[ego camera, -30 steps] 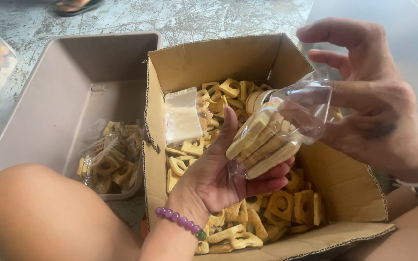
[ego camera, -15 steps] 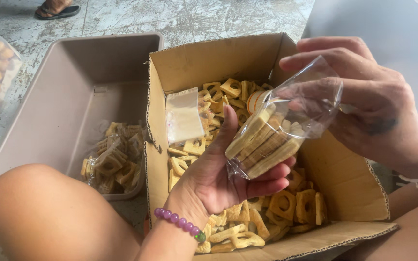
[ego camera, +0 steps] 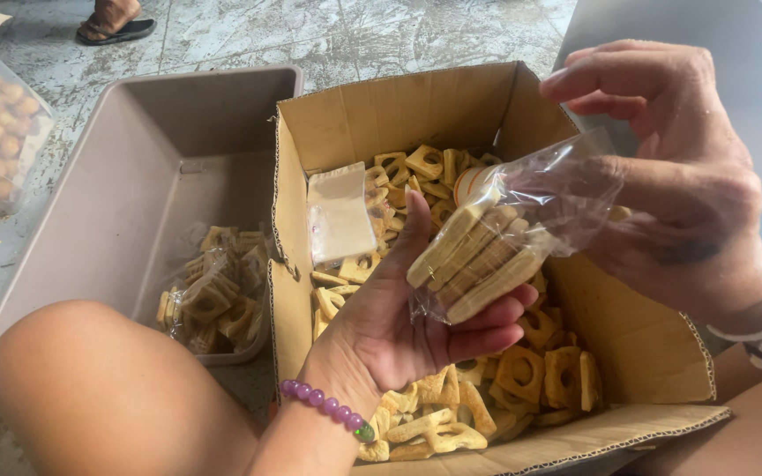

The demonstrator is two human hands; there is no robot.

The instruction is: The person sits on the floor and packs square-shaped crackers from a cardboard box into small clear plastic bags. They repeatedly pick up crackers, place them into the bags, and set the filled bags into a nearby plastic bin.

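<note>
On stone floor: cardboard box (ego camera: 381,115), grey tub (ego camera: 134,159); left hand (ego camera: 399,317), right hand (ego camera: 681,185) both gripping cookie bag (ego camera: 496,247).

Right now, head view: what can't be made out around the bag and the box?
- Clear bag: the count of biscuits inside; the stack overlaps and the film glares.
- Bag mouth: the right hand covers it, so sealed or open is unclear.
- Cardboard box: its bottom is buried under loose biscuits.
- Left hand: its grip under the bag is hidden.
- Grey tub: the near corner is behind the knee.
</note>
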